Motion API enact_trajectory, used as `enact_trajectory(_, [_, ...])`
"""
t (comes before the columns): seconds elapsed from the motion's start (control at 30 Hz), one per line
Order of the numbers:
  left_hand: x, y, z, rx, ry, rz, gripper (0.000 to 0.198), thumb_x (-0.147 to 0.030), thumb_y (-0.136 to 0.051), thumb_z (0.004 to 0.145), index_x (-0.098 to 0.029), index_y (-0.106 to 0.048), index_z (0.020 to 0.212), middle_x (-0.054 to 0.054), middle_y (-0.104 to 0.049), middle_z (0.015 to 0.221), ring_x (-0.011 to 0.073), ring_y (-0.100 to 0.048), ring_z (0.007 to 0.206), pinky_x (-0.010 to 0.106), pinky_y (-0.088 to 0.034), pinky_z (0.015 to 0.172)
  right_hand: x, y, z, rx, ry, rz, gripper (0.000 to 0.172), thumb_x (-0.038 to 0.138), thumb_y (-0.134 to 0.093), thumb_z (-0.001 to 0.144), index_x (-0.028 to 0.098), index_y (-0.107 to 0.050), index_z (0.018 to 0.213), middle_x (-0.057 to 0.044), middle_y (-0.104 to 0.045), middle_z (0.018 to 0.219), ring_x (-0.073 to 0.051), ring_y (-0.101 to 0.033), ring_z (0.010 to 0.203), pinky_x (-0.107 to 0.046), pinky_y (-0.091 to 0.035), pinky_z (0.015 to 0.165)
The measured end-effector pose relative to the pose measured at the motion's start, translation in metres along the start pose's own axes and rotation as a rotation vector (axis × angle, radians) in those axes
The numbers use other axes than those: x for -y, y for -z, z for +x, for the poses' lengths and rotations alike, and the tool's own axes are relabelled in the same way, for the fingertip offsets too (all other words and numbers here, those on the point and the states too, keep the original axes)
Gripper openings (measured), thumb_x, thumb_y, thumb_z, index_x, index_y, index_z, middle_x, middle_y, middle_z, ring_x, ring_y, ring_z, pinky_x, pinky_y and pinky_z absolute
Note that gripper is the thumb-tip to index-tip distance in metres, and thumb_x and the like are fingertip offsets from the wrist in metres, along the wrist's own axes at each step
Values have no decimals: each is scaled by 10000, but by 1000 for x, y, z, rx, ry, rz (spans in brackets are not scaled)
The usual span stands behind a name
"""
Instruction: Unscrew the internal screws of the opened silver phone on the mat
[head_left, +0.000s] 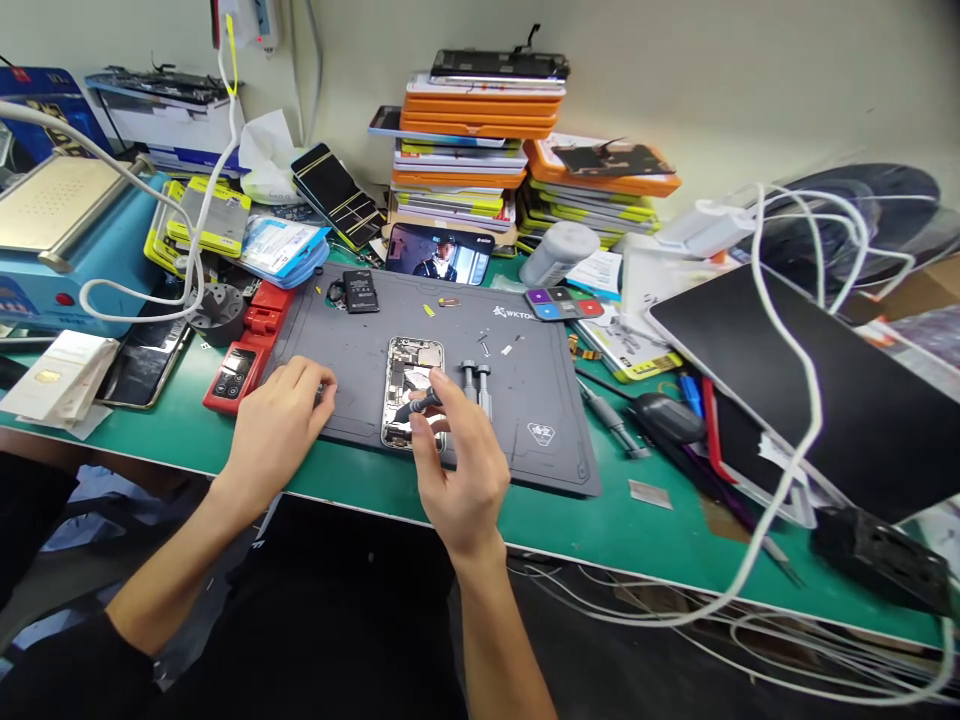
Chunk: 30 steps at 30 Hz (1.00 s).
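An opened phone (409,365) lies on the dark grey work mat (352,370), its inner boards and metal parts showing. My right hand (469,465) is over the phone's lower right edge. Between its thumb and fingers is a slim dark rod-like tool (417,405), slanting across the phone; its exact kind is unclear. My left hand (281,415) rests at the mat's left edge with fingers curled together, and what they hold, if anything, is hidden. Two grey screwdrivers (480,385) lie beside my right hand. A black phone battery (361,291) sits at the mat's upper left.
Behind the mat, a propped phone (439,255) shows a video. Stacked orange boxes (480,125) stand against the wall. A red device (244,360) borders the mat's left side; a blue machine (82,270) is farther left. Right: a black panel (817,370) and white cable (795,360).
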<state>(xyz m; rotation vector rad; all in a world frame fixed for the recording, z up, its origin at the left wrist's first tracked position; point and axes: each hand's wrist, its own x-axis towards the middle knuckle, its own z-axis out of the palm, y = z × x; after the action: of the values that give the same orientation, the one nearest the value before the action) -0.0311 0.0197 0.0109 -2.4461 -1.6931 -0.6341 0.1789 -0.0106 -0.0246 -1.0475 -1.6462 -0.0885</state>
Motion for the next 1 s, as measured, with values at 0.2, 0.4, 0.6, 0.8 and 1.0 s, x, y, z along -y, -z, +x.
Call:
enact_trajectory(0.2, [-23, -7, -2, 9, -73, -109, 92, -234, -596, 1113, -197, -673, 1078, 33, -776, 1060, 195, -727, 955, 307, -507, 801, 2, 0, -3, -239, -146, 30, 645, 116, -659, 1018, 313, -506, 1613, -95, -787, 1269, -205, -802, 961, -315, -704, 688])
enact_trajectory(0.4, [-37, -16, 9, 45, -166, -133, 75, -241, -651, 1092, -195, -693, 1049, 22, -761, 1077, 190, -706, 926, 304, -480, 722, 4, 3, 7, -447, -327, 126, 534, 150, -554, 1053, 304, -537, 1564, -86, -719, 1056, -175, -732, 763, -247, -589, 480])
enact_trajectory(0.6, [-38, -18, 12, 47, -181, -110, 113, -247, -640, 1103, -187, -712, 1041, 31, -759, 1062, 185, -681, 912, 295, -465, 709, 8, 2, 8, -402, -347, 130, 498, 160, -558, 1051, 303, -547, 1528, -85, -709, 1046, -157, -720, 726, -254, -621, 525])
enact_trajectory(0.8, [-36, -21, 6, -38, -226, -155, 121, -254, -650, 1104, -193, -742, 1053, 9, -782, 1062, 181, -679, 893, 316, -491, 732, 9, 4, 9, -376, -399, 172, 516, 154, -535, 1059, 343, -515, 1539, -54, -720, 1080, -97, -648, 589, -256, -616, 515])
enact_trajectory(1.0, [-33, -19, -5, -88, -298, -144, 142, -197, -625, 1108, -199, -748, 1179, 15, -801, 1134, 198, -675, 908, 335, -535, 792, 9, 5, 7, -346, -459, 232, 485, 216, -558, 1067, 403, -523, 1514, -41, -723, 1100, -99, -659, 602, -282, -627, 545])
